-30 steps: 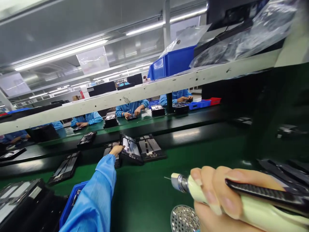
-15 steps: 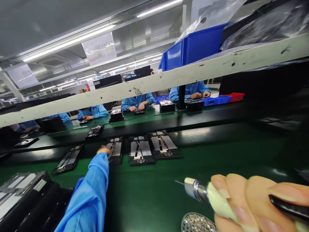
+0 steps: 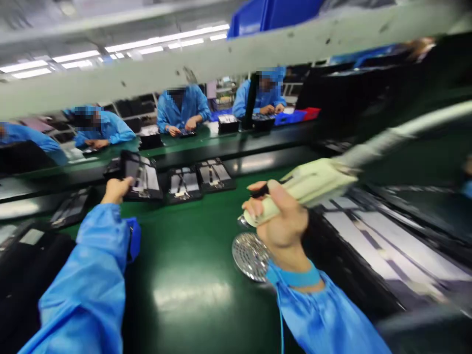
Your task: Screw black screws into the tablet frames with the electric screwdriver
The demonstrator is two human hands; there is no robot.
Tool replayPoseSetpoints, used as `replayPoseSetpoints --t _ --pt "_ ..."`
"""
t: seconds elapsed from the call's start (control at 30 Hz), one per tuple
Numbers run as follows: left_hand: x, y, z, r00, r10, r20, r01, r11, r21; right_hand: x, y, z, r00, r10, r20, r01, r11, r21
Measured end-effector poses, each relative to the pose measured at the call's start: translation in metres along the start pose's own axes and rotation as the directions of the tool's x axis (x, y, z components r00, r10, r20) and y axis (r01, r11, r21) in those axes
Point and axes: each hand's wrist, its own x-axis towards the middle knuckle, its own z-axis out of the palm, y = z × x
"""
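My left hand (image 3: 116, 189) is closed on the near left edge of an opened tablet (image 3: 147, 181), a black frame with pale panels and dark strips inside. The tablet looks tilted, its left side raised. In my right hand (image 3: 283, 216) is a cream power screwdriver (image 3: 313, 182) with a black lever and a pale hose or cable running off to the upper right. Its tip points down-left above a round dish of small metal screws (image 3: 250, 255). Two more opened tablets, a middle one (image 3: 184, 184) and a right one (image 3: 216, 174), lie beside the held one.
Another tablet (image 3: 72, 206) lies left of my hand, near a dark stack (image 3: 29, 270). A blue bin (image 3: 133, 238) stands by my left sleeve. More opened tablets (image 3: 383, 246) are at the right. A pale rail (image 3: 206, 61) crosses overhead; co-workers in blue (image 3: 182, 110) sit opposite.
My left hand now grips the tablet's edge and tilts it up. My right hand with the screwdriver has moved left and away from me, over the screw dish. The view has shifted down and right.
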Motion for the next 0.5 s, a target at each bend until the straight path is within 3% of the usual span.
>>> replayPoseSetpoints --t 0.1,0.23,0.3,0.37,0.43,0.5 --pt "-0.039 -0.027 0.003 0.996 -0.012 0.086 0.024 0.990 -0.137 -0.015 0.018 -0.038 0.997 0.074 0.017 -0.071 0.987 -0.142" --pt "-0.140 -0.085 0.018 0.941 0.010 0.338 0.143 0.893 -0.426 -0.035 0.031 -0.073 0.994 0.106 0.001 -0.104 0.975 -0.196" --pt "-0.194 -0.112 0.033 0.891 -0.040 0.453 0.244 0.883 -0.402 -0.040 0.035 -0.080 0.993 0.114 0.003 -0.111 0.974 -0.197" --pt "-0.233 -0.131 0.044 0.867 -0.050 0.497 0.246 0.908 -0.339 -0.043 0.037 -0.084 0.994 0.110 0.007 -0.107 0.976 -0.192" --pt "-0.247 -0.141 0.045 0.860 -0.001 0.511 0.119 0.973 -0.198 -0.044 0.039 -0.086 0.995 0.103 0.001 -0.101 0.976 -0.191" --pt "-0.236 -0.147 0.033 0.838 0.044 0.544 -0.075 0.997 0.035 -0.045 0.041 -0.088 0.994 0.109 -0.001 -0.107 0.972 -0.210"
